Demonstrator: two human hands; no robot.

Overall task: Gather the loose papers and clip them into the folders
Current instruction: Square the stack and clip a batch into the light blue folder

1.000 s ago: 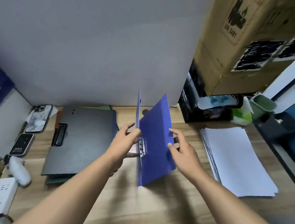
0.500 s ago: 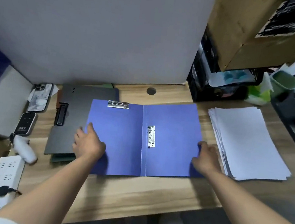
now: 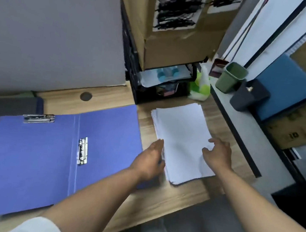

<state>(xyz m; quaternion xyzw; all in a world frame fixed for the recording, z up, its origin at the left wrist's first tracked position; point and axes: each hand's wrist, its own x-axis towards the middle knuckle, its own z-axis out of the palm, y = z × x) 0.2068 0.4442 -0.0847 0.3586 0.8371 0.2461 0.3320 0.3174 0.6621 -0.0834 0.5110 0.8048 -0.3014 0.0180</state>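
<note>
Head view shows the stack of loose papers (image 3: 181, 137) lying flat on the wooden desk (image 3: 159, 199), just right of the open blue folder (image 3: 33, 161). The left hand (image 3: 152, 160) lies against the stack's left edge, fingers straight and pressed together. The right hand (image 3: 219, 155) rests at the stack's right edge, fingers spread and lightly bent, gripping nothing. One metal clip (image 3: 38, 118) sits at the top of the folder's left panel, and a second clip (image 3: 82, 150) sits beside the spine. Behind the papers stand a black tray (image 3: 150, 98) and a cardboard box (image 3: 172, 52).
</note>
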